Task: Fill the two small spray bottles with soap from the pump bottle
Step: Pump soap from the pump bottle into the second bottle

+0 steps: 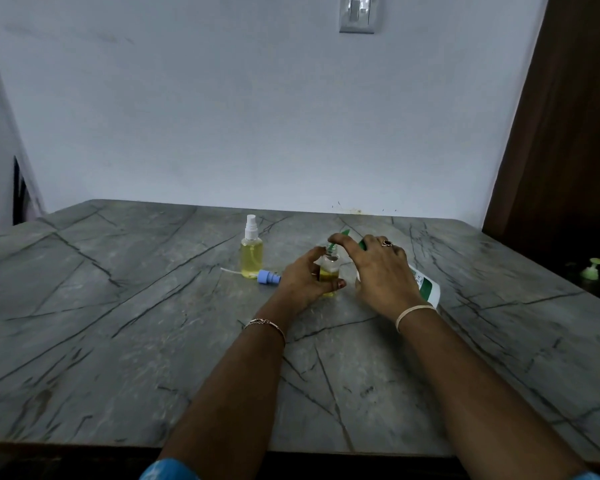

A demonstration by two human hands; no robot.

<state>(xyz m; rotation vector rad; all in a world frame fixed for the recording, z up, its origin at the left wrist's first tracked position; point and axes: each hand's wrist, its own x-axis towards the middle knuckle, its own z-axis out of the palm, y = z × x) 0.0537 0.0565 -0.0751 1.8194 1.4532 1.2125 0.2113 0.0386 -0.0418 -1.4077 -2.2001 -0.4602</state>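
Observation:
My left hand (303, 277) grips a small uncapped spray bottle (329, 274) that stands on the table and holds yellow liquid. My right hand (381, 268) holds the white and green pump bottle (426, 285) tilted, its green nozzle (336, 242) right over the small bottle's mouth. A second small spray bottle (252, 251) with a white sprayer top stands to the left, nearly full of yellow liquid. A blue spray cap (268, 277) with a white dip tube lies on the table between the two small bottles.
The grey veined stone table (153, 323) meets a pale wall at the back. A small green cap-like piece (592, 269) sits beyond the table's right edge. A dark wooden door stands at the right.

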